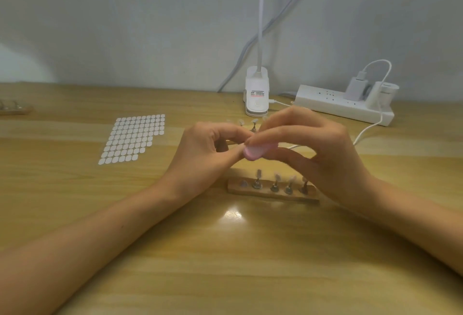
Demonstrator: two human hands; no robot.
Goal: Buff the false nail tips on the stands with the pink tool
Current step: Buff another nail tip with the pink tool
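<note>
Buffing step: right hand (318, 149) pinches pink tool (258, 150), raised above nail tips (276, 177) on near stand (273, 193). Left hand (200, 149) curls at the tool's end. Contents hidden, grip cannot be told. Suggest short, light strokes — brace the piece firmly.

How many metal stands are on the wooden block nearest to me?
5 stands in one row on the block: one short at the left, then four taller. The right hand may hide another.

White sticker sheet (132, 138), clip lamp base (257, 94), power strip (343, 104), wooden table (225, 252)
</note>
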